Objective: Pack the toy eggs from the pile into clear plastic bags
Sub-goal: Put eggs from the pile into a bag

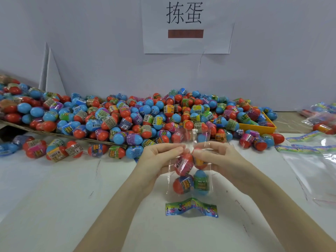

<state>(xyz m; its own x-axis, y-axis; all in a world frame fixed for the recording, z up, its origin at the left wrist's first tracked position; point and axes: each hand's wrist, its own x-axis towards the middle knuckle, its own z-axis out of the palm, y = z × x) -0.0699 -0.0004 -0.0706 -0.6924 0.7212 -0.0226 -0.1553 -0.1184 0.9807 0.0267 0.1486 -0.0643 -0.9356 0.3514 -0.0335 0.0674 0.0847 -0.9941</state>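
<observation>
1. Just in front of the egg pile (138, 115), you hold the clear bag (189, 179) by its open mouth: your left hand (160, 157) and right hand (216, 157) each pinch the film with curled fingers.
2. Four toy eggs (183, 164) sit inside, two above two; the printed header (191, 209) lies nearest you, away from the pile.
3. Keep the mouth pulled taut toward the pile, so the upper eggs settle before closing.
4. Glare hides the bag's mouth edge; your fingertips are partly masked by film.
</observation>
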